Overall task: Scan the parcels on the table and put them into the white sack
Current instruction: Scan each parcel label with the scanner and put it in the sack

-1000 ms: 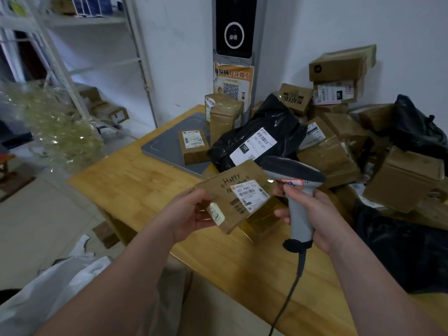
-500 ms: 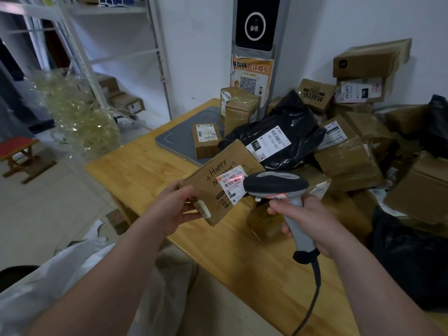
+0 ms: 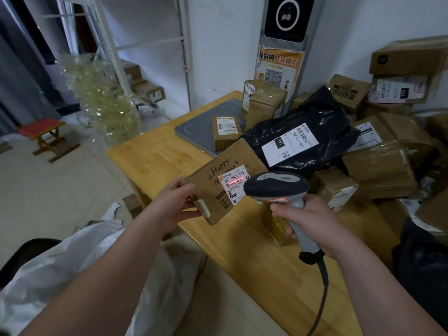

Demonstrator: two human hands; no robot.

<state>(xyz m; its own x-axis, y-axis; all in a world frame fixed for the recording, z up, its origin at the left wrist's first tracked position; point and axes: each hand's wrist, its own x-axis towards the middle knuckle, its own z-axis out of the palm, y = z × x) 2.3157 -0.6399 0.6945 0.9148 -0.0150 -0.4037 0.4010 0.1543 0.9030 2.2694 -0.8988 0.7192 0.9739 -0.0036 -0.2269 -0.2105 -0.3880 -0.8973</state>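
A "Happy" box [image 3: 218, 183] labelled "507 P802 T72" is gripped by the left hand [image 3: 178, 204] over the table's [image 3: 155, 156] near edge; the scanner [image 3: 276, 186], clasped by the right hand [image 3: 312, 224], hides its right corner.

Two bare forearms, no sleeves, light trousers

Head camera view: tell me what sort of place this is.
Likely a parcel pickup or sorting station. Labelled cardboard parcels are heaped on the wooden table, the right hand aims a barcode scanner at the held parcel, and a QR-code poster hangs on a kiosk.
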